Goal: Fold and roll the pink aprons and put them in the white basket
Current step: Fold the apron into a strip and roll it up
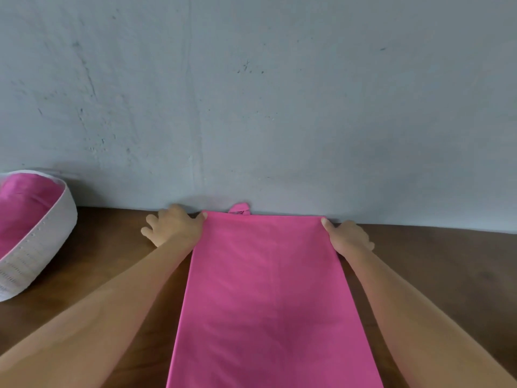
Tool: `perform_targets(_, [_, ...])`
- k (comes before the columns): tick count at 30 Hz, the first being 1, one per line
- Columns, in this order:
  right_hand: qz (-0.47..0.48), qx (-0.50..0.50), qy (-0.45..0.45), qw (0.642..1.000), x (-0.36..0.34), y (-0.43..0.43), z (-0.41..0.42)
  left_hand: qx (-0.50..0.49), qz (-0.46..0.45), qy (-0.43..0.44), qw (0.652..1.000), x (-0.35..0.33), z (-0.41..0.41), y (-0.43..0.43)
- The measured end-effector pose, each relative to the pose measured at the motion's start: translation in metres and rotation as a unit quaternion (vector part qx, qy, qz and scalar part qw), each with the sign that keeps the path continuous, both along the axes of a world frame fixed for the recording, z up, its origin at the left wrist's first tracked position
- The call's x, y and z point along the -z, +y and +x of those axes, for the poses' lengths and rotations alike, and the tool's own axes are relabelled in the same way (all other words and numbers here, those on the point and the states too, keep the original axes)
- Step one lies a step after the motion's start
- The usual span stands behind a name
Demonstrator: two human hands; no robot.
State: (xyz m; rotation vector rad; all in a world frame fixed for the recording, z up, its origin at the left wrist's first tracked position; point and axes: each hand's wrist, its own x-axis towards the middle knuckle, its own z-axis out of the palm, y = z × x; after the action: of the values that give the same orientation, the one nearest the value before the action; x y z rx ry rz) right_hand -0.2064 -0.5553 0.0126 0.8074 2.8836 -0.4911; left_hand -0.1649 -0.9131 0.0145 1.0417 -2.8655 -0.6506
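We see a long pink cloth apron [268,289] lying flat; the round white woven basket [42,242] at left holds pink cloth [25,208].

I see a dark brown wooden bench [112,275] that runs back to a grey-blue wall [251,93]. A pink apron [265,289], folded into a long flat strip, lies down the middle of the bench. Its far edge sits just short of the wall, and a small strap loop [240,208] pokes out past it. At far left a white basket [42,247] stands on the bench, well apart from the apron, with pink cloth [22,208] inside.
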Motion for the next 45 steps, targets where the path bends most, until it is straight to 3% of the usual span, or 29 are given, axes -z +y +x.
perform_targets(4, [-0.029,-0.049,0.059,0.997,-0.004,-0.01,0.031,0.063,-0.055,0.111,0.99,0.001,0.022,0.024])
perform_targets(7, [-0.024,-0.107,0.149,0.983,-0.001,-0.02,0.073,0.247,-0.107,0.188,0.944,0.007,0.045,0.046])
perform_targets(11, [0.045,-0.214,0.15,0.964,0.005,-0.026,0.127,0.459,-0.049,0.178,0.869,0.009,0.083,0.082])
perform_targets(15, [0.093,-0.269,0.103,0.953,0.006,-0.021,0.173,0.562,-0.027,0.137,0.815,0.011,0.117,0.119])
perform_targets(24, [0.073,-0.252,0.033,0.964,-0.001,0.003,0.289,0.572,-0.055,0.113,0.811,0.025,0.146,0.132])
perform_targets(37, [0.053,-0.257,0.015,0.965,0.005,0.036,0.464,0.595,-0.116,0.095,0.789,0.025,0.148,0.137])
perform_targets(40, [0.066,-0.257,-0.008,0.964,0.002,0.039,0.493,0.641,-0.143,0.105,0.746,0.022,0.144,0.139])
perform_targets(43, [0.084,-0.246,-0.019,0.965,0.003,0.039,0.511,0.731,-0.167,0.1,0.654,0.015,0.135,0.143])
perform_targets(45, [0.091,-0.238,-0.02,0.967,0.005,0.038,0.515,0.77,-0.157,0.106,0.609,0.01,0.131,0.152])
